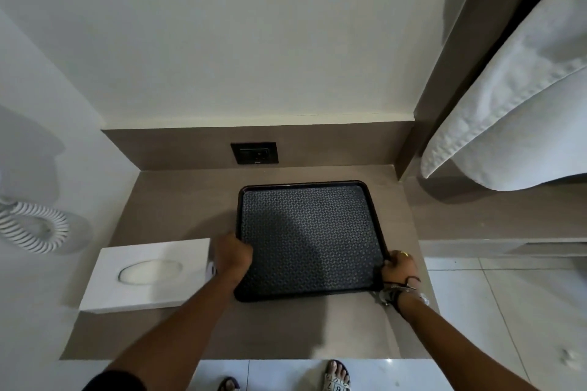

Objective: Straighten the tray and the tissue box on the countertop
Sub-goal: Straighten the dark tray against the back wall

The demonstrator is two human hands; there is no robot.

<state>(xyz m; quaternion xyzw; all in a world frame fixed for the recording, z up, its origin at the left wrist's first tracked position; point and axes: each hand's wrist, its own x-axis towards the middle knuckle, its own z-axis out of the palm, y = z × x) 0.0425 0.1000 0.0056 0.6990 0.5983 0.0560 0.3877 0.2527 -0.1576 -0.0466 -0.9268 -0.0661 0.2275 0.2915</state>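
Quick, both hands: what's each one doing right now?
Left hand: closed on the tray, left rim.
Right hand: closed on the tray's right rim.

Cream wall (254, 25), taupe countertop (178, 200), black outlet (254, 153), white floor tiles (495, 311)

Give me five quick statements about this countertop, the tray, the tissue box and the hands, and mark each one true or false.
1. Both hands grip the tray: the left hand on its left edge, the right hand at its right edge. True.
2. The tissue box sits on the tray. False: it rests on the countertop, to the left of the tray.
3. The tray carries cups. False: its patterned surface is bare.
4. A dark wall socket is set in the backsplash behind the tray. True.
5. The right wrist is bare. False: it wears dark bands.
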